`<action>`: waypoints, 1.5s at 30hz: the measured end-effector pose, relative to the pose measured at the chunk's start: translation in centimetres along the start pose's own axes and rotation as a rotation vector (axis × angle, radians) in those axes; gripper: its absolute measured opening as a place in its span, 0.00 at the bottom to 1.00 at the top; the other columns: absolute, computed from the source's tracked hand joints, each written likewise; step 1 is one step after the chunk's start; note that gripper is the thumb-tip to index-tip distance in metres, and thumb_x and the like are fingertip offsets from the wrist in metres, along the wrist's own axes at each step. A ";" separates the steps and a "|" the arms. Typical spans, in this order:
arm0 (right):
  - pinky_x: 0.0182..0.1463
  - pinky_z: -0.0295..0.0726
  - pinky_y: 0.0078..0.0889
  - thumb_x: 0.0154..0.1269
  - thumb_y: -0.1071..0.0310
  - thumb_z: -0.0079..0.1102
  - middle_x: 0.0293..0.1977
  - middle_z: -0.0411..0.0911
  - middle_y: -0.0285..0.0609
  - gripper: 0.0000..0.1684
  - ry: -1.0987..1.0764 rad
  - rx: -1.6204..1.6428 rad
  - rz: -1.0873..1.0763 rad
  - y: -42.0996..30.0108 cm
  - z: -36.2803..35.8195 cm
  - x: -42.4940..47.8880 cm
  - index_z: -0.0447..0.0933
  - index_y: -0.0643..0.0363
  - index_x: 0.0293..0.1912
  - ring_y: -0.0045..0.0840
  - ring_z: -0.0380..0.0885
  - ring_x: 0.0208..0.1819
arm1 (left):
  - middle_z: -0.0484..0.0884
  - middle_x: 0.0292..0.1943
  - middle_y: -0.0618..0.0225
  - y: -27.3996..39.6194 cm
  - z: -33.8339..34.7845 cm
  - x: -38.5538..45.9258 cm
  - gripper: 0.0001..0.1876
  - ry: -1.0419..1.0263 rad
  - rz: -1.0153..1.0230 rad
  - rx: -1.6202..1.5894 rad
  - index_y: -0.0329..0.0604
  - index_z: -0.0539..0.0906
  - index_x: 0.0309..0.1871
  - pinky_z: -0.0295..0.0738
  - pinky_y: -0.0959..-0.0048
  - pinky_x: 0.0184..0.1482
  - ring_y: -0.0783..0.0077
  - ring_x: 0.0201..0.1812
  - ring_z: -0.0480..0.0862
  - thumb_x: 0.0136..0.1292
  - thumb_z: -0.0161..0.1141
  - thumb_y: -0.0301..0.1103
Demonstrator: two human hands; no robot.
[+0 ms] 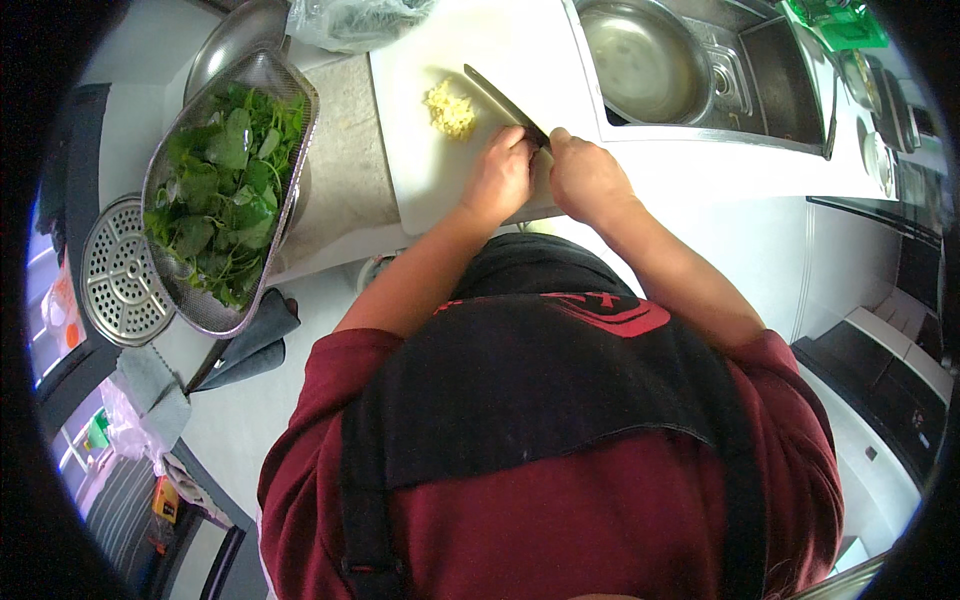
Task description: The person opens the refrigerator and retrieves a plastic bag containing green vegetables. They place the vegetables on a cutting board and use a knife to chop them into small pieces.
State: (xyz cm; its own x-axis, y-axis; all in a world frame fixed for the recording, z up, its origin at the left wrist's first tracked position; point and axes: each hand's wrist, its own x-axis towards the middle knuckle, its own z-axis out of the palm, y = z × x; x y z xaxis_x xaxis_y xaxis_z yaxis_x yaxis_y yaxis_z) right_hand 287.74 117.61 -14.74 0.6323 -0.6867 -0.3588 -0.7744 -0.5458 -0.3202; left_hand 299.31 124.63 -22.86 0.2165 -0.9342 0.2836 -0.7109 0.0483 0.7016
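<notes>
On the white cutting board (420, 187) lies a small heap of finely chopped pale yellow pieces (450, 110), perhaps garlic. A knife (501, 99) slants over the board to the right of the heap, its tip pointing up and left. My right hand (589, 174) is closed around the handle end of the knife. My left hand (501, 171) is at the blade close to the handle, below and right of the heap, with its fingers bent; whether it grips anything is hidden.
At left a mesh basket (304, 161) holds leafy greens (225, 187), beside a perforated metal steamer plate (124, 277). A plastic bag (352, 22) lies at the board's top left. On the right, a metal bowl (645, 64) of cloudy liquid stands in the sink (780, 82).
</notes>
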 end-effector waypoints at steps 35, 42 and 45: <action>0.44 0.81 0.47 0.62 0.71 0.47 0.36 0.79 0.61 0.11 -0.032 -0.031 0.065 -1.7 0.4 -0.3 0.69 0.66 0.43 0.50 0.81 0.39 | 0.78 0.40 0.56 -1.2 -0.4 -0.7 0.07 -0.012 0.048 -0.065 0.36 0.82 0.37 0.75 0.62 0.48 0.53 0.45 0.78 0.56 0.56 0.23; 0.46 0.80 0.48 0.62 0.71 0.45 0.36 0.79 0.62 0.10 -0.016 0.027 0.105 -2.1 -0.6 -0.7 0.69 0.66 0.42 0.52 0.81 0.39 | 0.77 0.39 0.59 -1.0 -0.8 -0.9 0.06 0.020 0.099 -0.016 0.34 0.81 0.35 0.75 0.63 0.48 0.57 0.45 0.77 0.56 0.54 0.23; 0.46 0.80 0.48 0.63 0.72 0.44 0.35 0.79 0.63 0.10 -0.016 0.011 0.071 -1.6 -0.3 -1.6 0.69 0.66 0.42 0.52 0.81 0.39 | 0.76 0.40 0.58 -1.3 -0.6 -0.9 0.06 0.020 0.092 -0.021 0.33 0.80 0.35 0.75 0.64 0.49 0.57 0.46 0.76 0.57 0.54 0.23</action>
State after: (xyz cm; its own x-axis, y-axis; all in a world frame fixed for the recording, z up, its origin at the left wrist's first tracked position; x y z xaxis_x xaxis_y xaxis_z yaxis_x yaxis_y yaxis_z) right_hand 287.92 119.40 -13.38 0.5761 -0.7156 -0.3950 -0.8171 -0.4908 -0.3026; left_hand 300.46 125.60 -23.62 0.1641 -0.9182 0.3606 -0.7146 0.1414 0.6851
